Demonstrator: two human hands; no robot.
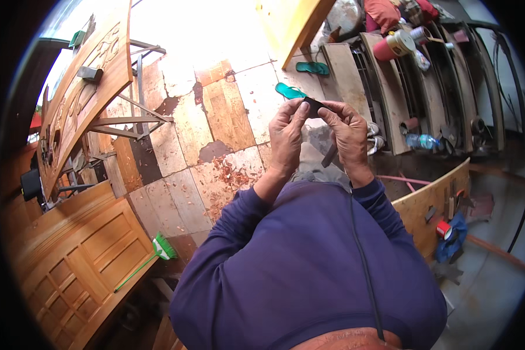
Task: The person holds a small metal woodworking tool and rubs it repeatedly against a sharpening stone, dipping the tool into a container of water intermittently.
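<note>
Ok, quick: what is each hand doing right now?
Left hand: closed, pinching the left end of a small dark strip.
Right hand: closed, pinching the right end of the same strip.

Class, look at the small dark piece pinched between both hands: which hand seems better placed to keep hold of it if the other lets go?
Probably the left hand: its thumb and fingertips close around the small dark piece, while the right hand only meets its edge.

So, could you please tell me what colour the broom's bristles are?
Green, as the head view shows: the broom has green bristles and a green handle.
</note>
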